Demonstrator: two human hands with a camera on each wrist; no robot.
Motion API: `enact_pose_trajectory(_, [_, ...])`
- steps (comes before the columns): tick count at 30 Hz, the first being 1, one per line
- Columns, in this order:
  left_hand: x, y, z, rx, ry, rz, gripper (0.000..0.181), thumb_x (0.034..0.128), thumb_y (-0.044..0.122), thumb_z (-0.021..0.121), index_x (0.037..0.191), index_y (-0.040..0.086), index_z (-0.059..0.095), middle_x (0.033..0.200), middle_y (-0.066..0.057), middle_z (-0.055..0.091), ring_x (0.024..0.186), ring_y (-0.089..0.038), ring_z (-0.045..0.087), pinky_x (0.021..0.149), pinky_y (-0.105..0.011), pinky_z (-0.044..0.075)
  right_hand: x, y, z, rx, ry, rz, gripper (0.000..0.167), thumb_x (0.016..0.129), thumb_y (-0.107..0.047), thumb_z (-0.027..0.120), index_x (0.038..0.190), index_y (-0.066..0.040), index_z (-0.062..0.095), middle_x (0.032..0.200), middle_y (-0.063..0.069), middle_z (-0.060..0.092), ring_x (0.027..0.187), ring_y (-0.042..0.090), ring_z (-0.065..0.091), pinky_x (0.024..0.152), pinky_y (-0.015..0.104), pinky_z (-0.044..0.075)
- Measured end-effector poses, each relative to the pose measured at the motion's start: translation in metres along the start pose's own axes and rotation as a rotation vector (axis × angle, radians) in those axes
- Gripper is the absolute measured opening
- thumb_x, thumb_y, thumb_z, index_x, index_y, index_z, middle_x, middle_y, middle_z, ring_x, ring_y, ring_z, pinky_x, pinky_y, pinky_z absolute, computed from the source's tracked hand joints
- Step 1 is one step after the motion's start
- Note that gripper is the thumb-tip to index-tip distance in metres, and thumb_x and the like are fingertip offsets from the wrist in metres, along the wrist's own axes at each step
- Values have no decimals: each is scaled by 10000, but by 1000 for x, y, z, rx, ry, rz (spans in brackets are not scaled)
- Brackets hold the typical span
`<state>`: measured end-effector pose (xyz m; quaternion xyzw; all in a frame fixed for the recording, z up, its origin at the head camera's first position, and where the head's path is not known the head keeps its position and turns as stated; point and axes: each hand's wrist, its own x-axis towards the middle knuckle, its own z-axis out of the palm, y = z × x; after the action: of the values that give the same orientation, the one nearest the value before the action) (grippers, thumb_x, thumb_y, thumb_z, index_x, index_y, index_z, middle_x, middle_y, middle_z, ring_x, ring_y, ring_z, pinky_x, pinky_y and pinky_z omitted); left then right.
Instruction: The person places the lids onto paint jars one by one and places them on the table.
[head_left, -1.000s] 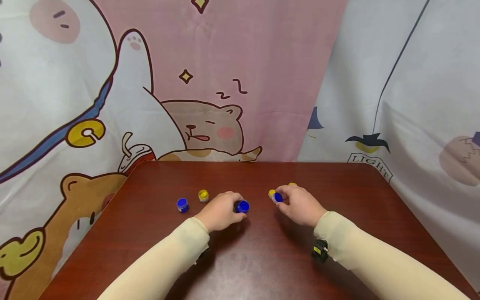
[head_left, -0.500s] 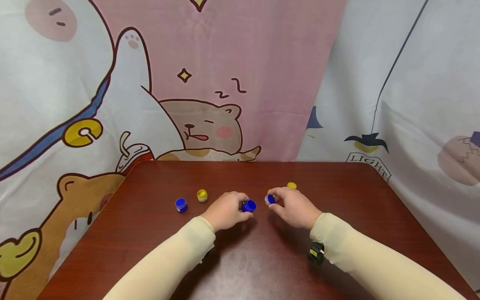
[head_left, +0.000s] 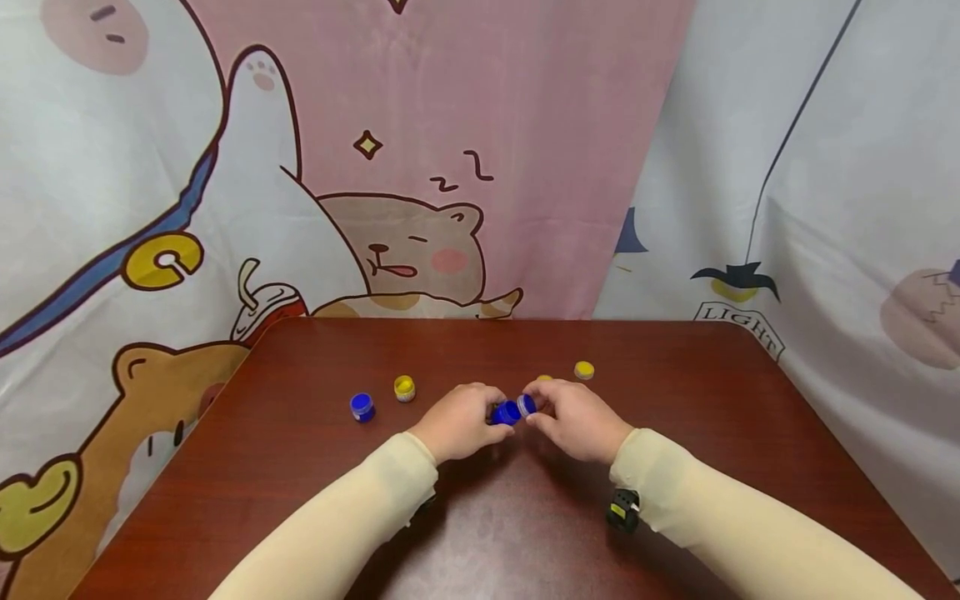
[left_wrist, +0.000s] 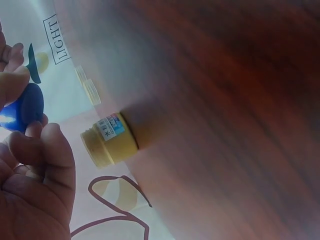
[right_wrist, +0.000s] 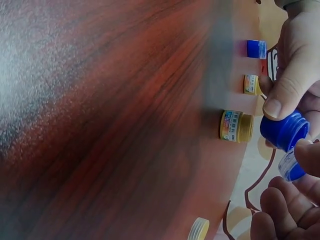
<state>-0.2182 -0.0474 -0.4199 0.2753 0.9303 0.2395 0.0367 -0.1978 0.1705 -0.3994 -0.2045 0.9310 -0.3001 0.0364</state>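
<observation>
My left hand [head_left: 463,422] grips an uncapped blue jar [head_left: 506,412], tilted with its mouth toward the right. Between thumb and fingers my right hand [head_left: 581,419] pinches a blue-stained clear lid [head_left: 527,405], held on edge close by the jar's mouth. In the right wrist view the jar [right_wrist: 285,131] and the lid [right_wrist: 291,166] are side by side at the rim. A yellow jar [left_wrist: 110,140] stands on the table beyond the left hand in the left wrist view; the hand mostly hides it in the head view.
On the table's left are a blue jar [head_left: 362,407] and a small open yellow jar [head_left: 405,388]. Behind the right hand lie a yellow lid [head_left: 584,370] and another yellow lid [head_left: 544,379], partly hidden. A printed cloth [head_left: 555,167] hangs behind the table.
The right hand has moved left with the lid, and the left hand has shifted right with the blue jar, closing the gap between them. The jar has tilted further toward the lid.
</observation>
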Motion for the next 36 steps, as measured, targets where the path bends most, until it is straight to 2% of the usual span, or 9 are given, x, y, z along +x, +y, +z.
enact_pose_trajectory(11, [2,1,3,39,-1,18,370,923,356,816,1180,103,733,980,5,699,813,-104,599,774,-260,549,1,0,5,13,-16,38,276,956,-159,780,1219,-125,702,988,-32,721,874,110,655,840,353,590])
enact_pose_trajectory(29, [1,4,4,49,-15,12,337,921,338,820,1147,102,738,935,22,686,788,-98,593,751,-248,539,0,-1,6,22,-41,58,291,947,-165,792,1223,-132,707,975,-32,710,855,114,633,815,325,586])
enact_pose_trajectory(36, [1,7,4,63,-13,24,339,922,340,821,1145,98,742,947,20,703,787,-95,595,755,-243,540,0,-2,7,23,-48,40,301,946,-174,793,1231,-132,706,967,-34,704,837,109,624,776,292,568])
